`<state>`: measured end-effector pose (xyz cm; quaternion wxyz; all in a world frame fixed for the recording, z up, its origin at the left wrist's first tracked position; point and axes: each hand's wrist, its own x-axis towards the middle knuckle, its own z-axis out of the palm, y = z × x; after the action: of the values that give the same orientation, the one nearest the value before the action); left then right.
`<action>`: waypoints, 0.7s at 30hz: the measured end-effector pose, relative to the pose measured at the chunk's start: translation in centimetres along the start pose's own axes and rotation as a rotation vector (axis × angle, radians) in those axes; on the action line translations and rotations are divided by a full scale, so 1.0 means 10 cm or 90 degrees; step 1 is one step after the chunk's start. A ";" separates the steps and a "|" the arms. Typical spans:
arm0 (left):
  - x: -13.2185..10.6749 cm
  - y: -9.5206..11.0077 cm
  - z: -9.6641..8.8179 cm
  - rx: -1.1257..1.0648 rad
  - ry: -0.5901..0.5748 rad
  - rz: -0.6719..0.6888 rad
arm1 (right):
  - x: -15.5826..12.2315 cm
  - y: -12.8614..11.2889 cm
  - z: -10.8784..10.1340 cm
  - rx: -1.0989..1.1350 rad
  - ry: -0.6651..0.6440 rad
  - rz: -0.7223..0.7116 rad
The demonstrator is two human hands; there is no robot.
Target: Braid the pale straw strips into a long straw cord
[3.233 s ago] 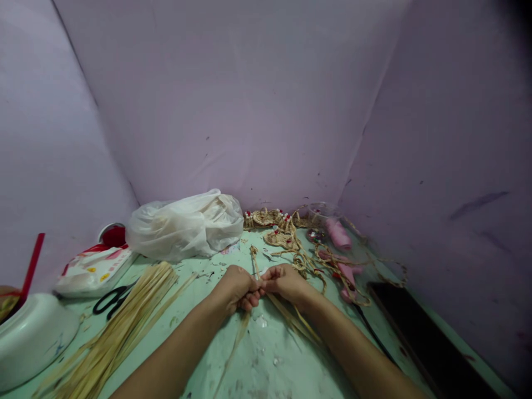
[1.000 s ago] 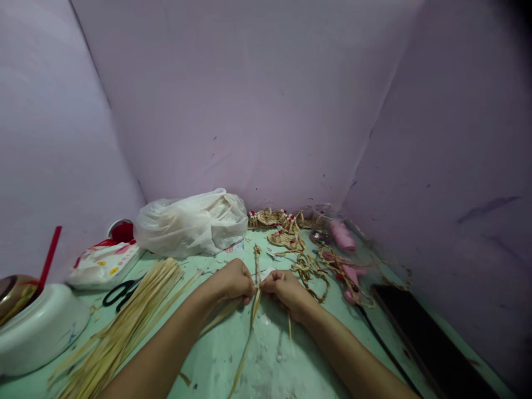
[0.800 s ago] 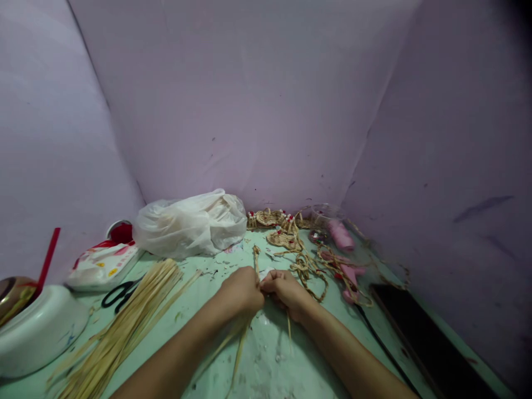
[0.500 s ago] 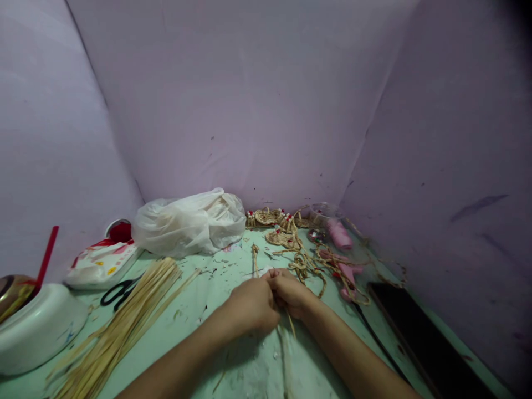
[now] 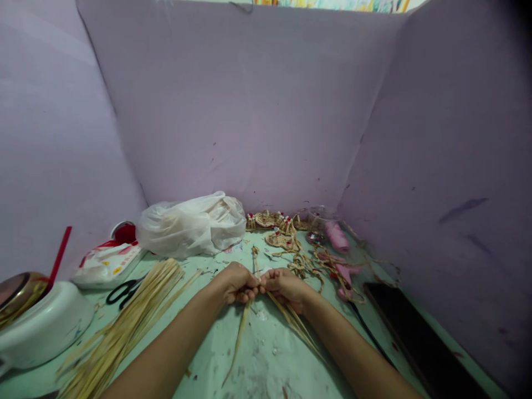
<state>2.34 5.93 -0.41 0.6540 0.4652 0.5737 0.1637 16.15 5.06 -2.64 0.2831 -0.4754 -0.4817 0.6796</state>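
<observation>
At the middle of the green table, my left hand (image 5: pixel 240 284) and my right hand (image 5: pixel 286 287) meet, both closed in a pinch on straw strands. One loose straw strand (image 5: pixel 240 344) hangs down from under my left hand. Several more straw strands (image 5: pixel 300 326) trail from my right hand toward me, along the right forearm. Just beyond the fingers, a thin braided straw cord (image 5: pixel 255 256) runs away from me and ends in a small knot. The exact spot where the strands cross is hidden by my fingertips.
To the left lie a bundle of flat straw (image 5: pixel 137 316), black scissors (image 5: pixel 124 292), a tissue pack (image 5: pixel 108 265) and a white pot (image 5: pixel 50 327). Behind are a white plastic bag (image 5: pixel 193 224) and beaded woven straw pieces (image 5: pixel 282 239). At right are a pink glue gun (image 5: pixel 344 272), pink thread spool (image 5: pixel 336 237) and dark slab (image 5: pixel 415 332).
My hands have drawn apart from overlapping to side by side, the left moving left. The strands now spread to both sides. The view has tilted up slightly.
</observation>
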 end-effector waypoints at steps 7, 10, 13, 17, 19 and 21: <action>-0.04 0.01 0.06 0.169 0.139 0.022 | 0.01 0.01 0.03 -0.379 0.165 -0.129; -0.07 0.04 0.09 0.168 0.156 0.024 | -0.10 -0.08 0.08 -0.563 0.258 -0.147; -0.08 0.05 0.10 0.158 0.159 0.015 | -0.23 -0.17 0.18 -0.657 0.286 -0.129; -0.03 0.02 0.05 0.124 0.125 -0.019 | -0.29 -0.17 0.33 -0.704 0.276 -0.147; 0.01 -0.02 0.00 0.111 0.088 -0.002 | -0.29 -0.14 0.37 -0.709 0.270 -0.172; 0.06 -0.07 -0.07 0.117 0.056 0.032 | -0.29 -0.13 0.37 -0.705 0.254 -0.190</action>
<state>1.66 6.28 -1.27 0.5784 0.5299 0.6027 0.1466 13.78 1.64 -0.04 0.1708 -0.5974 -0.7629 0.1784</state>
